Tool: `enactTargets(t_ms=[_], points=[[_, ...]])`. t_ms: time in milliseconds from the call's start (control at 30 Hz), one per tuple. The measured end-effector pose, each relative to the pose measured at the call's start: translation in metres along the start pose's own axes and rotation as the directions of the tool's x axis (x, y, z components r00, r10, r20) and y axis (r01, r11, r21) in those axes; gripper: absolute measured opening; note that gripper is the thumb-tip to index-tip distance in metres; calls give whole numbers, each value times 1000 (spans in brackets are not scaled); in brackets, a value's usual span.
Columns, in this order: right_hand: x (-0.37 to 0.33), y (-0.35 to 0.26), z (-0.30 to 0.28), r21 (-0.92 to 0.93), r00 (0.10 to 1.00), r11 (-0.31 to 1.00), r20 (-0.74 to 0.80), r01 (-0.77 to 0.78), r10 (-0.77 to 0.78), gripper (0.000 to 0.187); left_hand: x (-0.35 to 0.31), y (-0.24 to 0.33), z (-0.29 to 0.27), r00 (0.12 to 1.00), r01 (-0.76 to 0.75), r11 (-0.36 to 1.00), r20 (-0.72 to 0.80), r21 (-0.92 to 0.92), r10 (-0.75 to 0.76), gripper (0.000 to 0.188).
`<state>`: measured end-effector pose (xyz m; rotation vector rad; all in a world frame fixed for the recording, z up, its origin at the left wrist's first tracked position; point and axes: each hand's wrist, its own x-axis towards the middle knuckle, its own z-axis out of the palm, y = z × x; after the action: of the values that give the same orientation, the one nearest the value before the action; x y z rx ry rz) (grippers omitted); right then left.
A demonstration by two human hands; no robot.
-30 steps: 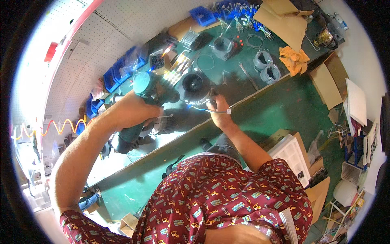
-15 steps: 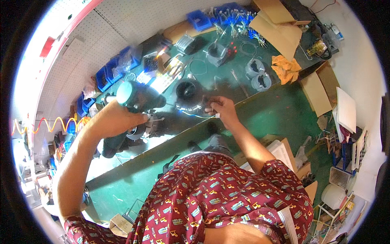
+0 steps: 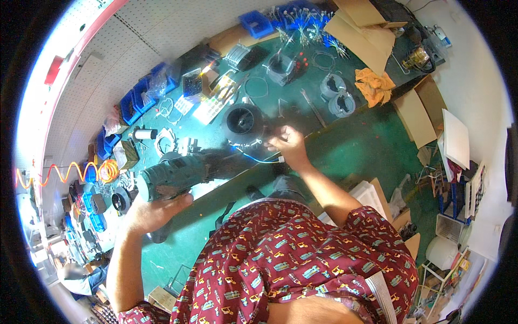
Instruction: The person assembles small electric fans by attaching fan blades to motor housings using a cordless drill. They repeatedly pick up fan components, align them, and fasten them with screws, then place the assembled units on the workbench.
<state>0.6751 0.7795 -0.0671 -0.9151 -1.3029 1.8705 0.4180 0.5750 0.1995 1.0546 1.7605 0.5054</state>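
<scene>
My left hand (image 3: 154, 213) is wrapped round the grip of a dark green cordless drill (image 3: 170, 178), held low over the bench's front edge with its nose turned to the right. A black round fan housing (image 3: 242, 121) stands on the green bench with its blades facing up. Against the housing's right side is my right hand (image 3: 291, 147), its fingers pinched together; whatever lies between them is too small to make out. A thin blue and white wire (image 3: 251, 157) runs from the housing's near edge to a small white connector below my right hand.
Grey ring-shaped parts (image 3: 341, 103) and an orange cloth (image 3: 374, 86) lie to the right. Blue bins (image 3: 129, 107) line the back left, near an orange coiled hose (image 3: 109, 170). Cardboard (image 3: 362, 40) and bundled wires (image 3: 305, 29) sit at the far side. Another person (image 3: 81, 278) is at lower left.
The drill has come down and toward me, away from the fan housing, and has swung flatter. My right hand stays beside the housing, its fingers still pinched.
</scene>
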Motion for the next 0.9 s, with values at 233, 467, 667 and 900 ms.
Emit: enactTargets(t_ms=[233,467,667,900], points=[[-3,-9,9,-41,998,999,-54,28,-30,15,8,-15,20,985,-163,985,-62,-60,159,34],[2,5,5,537,974,822,-5,-188,226,18,19,-23,26,963,-261,965,-82,-28,258,36],[-5,11,15,-69,991,995,-110,71,-78,21,19,-18,22,974,-226,974,3,-31,226,44],[-7,10,14,-608,869,674,52,419,-493,20,20,-14,23,978,-207,978,-7,-15,207,43]])
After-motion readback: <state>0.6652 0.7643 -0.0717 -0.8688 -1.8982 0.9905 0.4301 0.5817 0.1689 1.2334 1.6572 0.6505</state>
